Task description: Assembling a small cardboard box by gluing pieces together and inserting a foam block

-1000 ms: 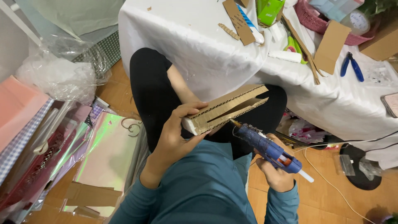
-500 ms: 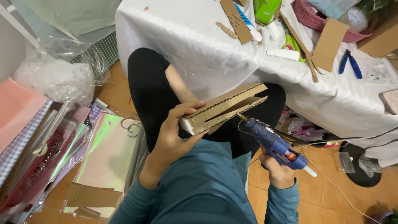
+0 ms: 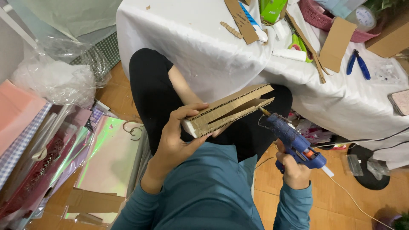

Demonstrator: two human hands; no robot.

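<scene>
My left hand point(image 3: 177, 138) grips a long folded piece of corrugated cardboard point(image 3: 230, 110) by its near end, holding it over my lap with the far end pointing toward the table. My right hand point(image 3: 294, 168) holds a blue glue gun point(image 3: 292, 140) by its handle. The gun's nozzle points up-left and sits right by the far end of the cardboard piece, at its lower edge. A cord runs from the gun down to the floor.
A table under a white cloth point(image 3: 196, 47) stands ahead, carrying cardboard scraps point(image 3: 336, 38), blue pliers point(image 3: 357, 64), a green box point(image 3: 272, 9) and a pink basket point(image 3: 328, 19). Sheets of coloured and iridescent paper point(image 3: 106, 157) and clear plastic wrap point(image 3: 55, 79) lie on the floor at left.
My right hand has brought the glue gun up and left, so its nozzle is now close to the far end of the cardboard piece. The left hand holds the cardboard almost still.
</scene>
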